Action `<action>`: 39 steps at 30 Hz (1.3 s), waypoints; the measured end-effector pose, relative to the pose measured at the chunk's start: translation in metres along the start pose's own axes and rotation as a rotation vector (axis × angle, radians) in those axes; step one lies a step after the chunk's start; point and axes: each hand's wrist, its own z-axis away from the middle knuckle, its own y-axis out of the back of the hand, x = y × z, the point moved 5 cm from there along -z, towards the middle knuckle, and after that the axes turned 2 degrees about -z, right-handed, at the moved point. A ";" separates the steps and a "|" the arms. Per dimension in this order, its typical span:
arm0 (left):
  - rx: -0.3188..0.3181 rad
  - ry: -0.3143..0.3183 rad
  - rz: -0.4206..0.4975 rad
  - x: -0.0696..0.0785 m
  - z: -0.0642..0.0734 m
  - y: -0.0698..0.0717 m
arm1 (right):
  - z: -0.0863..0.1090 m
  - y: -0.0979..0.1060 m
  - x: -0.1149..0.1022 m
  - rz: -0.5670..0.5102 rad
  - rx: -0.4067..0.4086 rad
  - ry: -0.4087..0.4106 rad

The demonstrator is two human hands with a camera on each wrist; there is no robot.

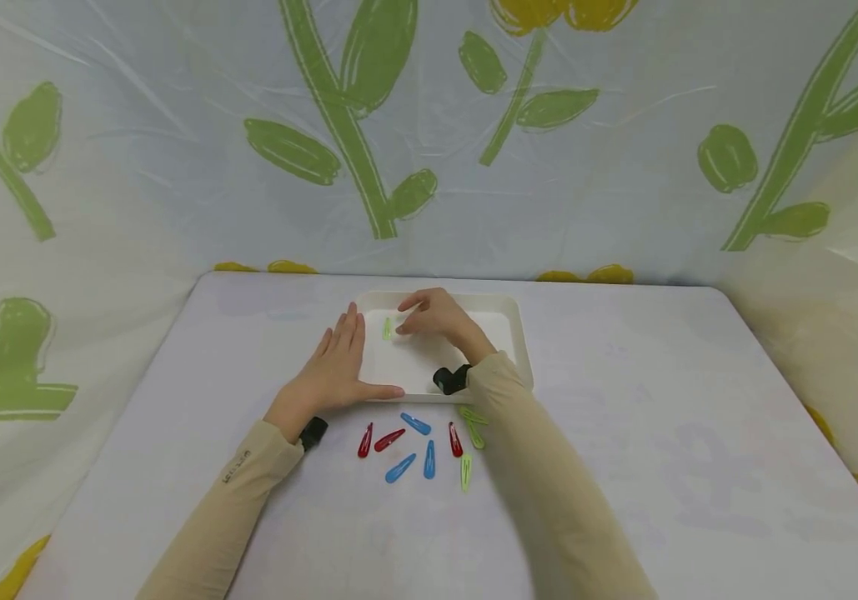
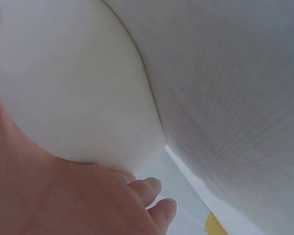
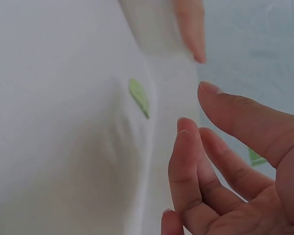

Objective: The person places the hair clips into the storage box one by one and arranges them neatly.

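A white tray [image 1: 514, 333] stands on the table, and a light green snap hair clip [image 1: 387, 328] lies inside it near the left wall. My left hand [image 1: 333, 363] rests against the tray's left side, fingers straight and thumb along the front rim; the left wrist view shows the palm right at the tray wall [image 2: 78, 98]. My right hand [image 1: 434, 318] hovers over the tray just right of the clip, thumb and fingers apart with nothing between them. In the right wrist view the clip [image 3: 139, 98] lies apart from the right fingertips.
In front of the tray lie several loose hair clips: red ones [image 1: 389, 440], blue ones [image 1: 429, 460] and green ones [image 1: 466, 472]. Two green clips [image 1: 476, 427] overlap near the right sleeve. A flower-patterned curtain [image 1: 429, 150] hangs behind the table.
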 end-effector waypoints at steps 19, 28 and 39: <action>-0.016 0.027 0.006 -0.003 -0.002 -0.003 | 0.067 0.036 -0.041 0.080 -0.001 0.200; -0.016 0.032 0.003 -0.001 -0.003 -0.005 | 0.109 0.058 -0.042 0.127 0.052 0.281; -0.002 0.013 0.001 0.000 0.000 -0.002 | 0.146 0.066 -0.024 0.187 0.073 0.269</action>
